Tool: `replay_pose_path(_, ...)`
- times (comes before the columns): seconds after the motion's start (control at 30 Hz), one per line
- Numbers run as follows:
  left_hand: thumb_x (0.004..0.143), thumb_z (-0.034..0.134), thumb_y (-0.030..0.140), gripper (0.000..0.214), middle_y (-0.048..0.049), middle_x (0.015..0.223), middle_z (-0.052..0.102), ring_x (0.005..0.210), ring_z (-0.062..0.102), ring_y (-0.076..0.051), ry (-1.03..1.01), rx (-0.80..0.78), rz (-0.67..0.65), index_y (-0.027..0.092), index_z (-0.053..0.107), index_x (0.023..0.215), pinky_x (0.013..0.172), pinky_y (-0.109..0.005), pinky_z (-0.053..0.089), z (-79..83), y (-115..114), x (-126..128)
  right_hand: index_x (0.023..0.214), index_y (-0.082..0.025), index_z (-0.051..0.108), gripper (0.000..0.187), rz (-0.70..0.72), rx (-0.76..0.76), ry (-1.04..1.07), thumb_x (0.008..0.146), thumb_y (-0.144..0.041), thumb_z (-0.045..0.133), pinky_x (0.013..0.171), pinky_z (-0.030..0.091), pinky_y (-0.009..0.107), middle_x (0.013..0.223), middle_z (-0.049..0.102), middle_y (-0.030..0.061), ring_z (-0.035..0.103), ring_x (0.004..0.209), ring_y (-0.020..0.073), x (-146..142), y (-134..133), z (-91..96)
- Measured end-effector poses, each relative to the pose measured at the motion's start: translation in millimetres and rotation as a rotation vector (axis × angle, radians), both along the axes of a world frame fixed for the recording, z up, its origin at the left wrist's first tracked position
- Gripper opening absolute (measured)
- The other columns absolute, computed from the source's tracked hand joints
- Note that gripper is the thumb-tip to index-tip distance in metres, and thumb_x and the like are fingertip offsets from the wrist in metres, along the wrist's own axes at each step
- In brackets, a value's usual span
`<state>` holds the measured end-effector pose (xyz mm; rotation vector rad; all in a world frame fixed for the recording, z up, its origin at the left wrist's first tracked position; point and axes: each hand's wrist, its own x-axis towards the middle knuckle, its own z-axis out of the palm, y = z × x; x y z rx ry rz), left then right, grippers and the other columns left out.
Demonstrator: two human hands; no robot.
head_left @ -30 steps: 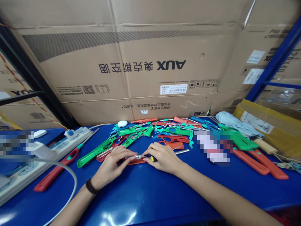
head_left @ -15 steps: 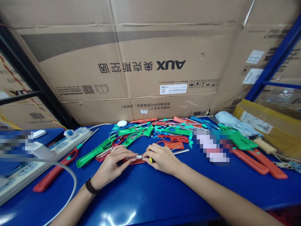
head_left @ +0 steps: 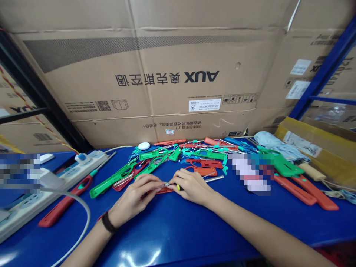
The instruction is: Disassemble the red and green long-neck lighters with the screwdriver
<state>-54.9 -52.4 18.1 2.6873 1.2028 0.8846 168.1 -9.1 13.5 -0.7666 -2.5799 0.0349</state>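
Observation:
My left hand (head_left: 133,198) is closed in a pinch on a red plastic lighter shell (head_left: 162,190) lying on the blue table (head_left: 178,230), its fingertips meeting a small metal part at the shell's middle. My right hand (head_left: 191,187) is closed around a small screwdriver with a yellow and black handle (head_left: 179,187), its tip pointing left at that metal part. The two hands' fingertips almost touch. A black band is on my left wrist.
Behind the hands lies a heap of green lighter shells (head_left: 111,180), red ones (head_left: 204,163) and metal tubes. A white power strip (head_left: 50,181) with a cable is at left, long red shells (head_left: 306,193) at right, a large cardboard box (head_left: 167,74) behind.
My left hand has shifted slightly to the right and closed tighter over the red shell. My right hand has hardly moved.

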Motion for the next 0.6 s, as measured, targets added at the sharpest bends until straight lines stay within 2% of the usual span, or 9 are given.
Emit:
replay_pose_path(0.17,0.089,0.051,0.02,0.024,-0.0032,0.101,0.071,0.096,0.064,-0.018,-0.07,-0.06,0.018,0.024,0.065,0.108,0.089,-0.033,0.051,-1.1,3.0,-0.7,0.098,-0.019,0.066,0.023,0.003,0.018,-0.008,0.094,-0.03,0.047,0.057,0.04,0.023,0.091,0.065,0.0027,0.058,0.084,0.0136,-0.2,0.7,-1.0)
replay_pose_path(0.4,0.087,0.055,0.03,0.025,-0.0028,0.104,0.072,0.095,0.066,-0.019,-0.134,-0.252,0.103,0.024,0.066,0.108,0.089,-0.035,0.051,3.2,2.2,-0.2,0.1,-0.02,0.066,0.024,0.007,-0.005,-0.013,0.094,-0.031,0.046,0.061,0.042,0.023,0.092,0.065,0.003,0.058,0.086,0.0138,0.0,2.2,-0.1)
replay_pose_path(0.6,0.085,0.058,0.028,0.02,-0.0021,0.098,0.073,0.091,0.066,-0.018,-0.182,-0.265,0.074,0.023,0.068,0.102,0.087,-0.034,0.051,4.9,1.8,2.0,0.097,-0.019,0.066,0.02,0.013,-0.02,-0.012,0.092,-0.03,0.049,0.06,0.041,0.023,0.092,0.064,0.0025,0.057,0.087,0.0138,0.4,1.7,0.0)
